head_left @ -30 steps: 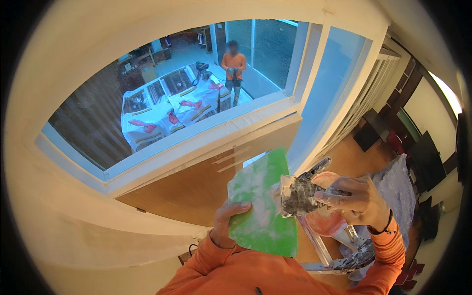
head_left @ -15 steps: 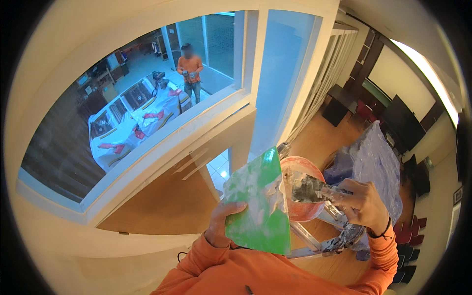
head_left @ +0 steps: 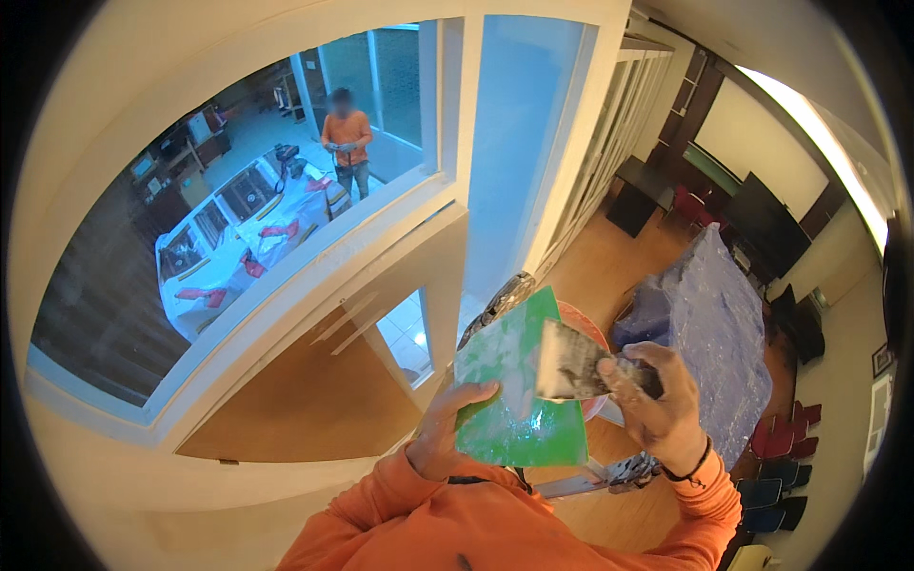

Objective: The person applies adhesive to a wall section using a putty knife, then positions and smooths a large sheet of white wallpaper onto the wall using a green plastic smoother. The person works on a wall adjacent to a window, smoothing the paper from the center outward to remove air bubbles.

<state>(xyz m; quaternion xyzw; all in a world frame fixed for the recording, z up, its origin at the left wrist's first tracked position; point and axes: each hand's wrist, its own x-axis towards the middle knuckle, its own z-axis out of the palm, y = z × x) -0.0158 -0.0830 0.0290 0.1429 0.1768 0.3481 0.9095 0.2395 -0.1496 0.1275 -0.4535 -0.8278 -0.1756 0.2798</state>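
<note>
My left hand (head_left: 447, 433) holds a green flat board (head_left: 514, 395) by its lower left edge; white paste is smeared on it. My right hand (head_left: 657, 400) grips the dark handle of a wide metal putty knife (head_left: 571, 362), whose blade lies against the board's upper right part. Both hands are raised in front of my chest, and my sleeves are orange.
A cream wall (head_left: 114, 476) with a large interior window (head_left: 257, 228) fills the left; beyond the glass a person in orange (head_left: 346, 138) stands by a cloth-covered table (head_left: 238, 243). A blue plastic-covered bulk (head_left: 709, 333) and a ladder rail (head_left: 600, 481) lie below right.
The view has swung, so the window and the person beyond it sit further right. The putty knife blade now rests flatter on the green board.
</note>
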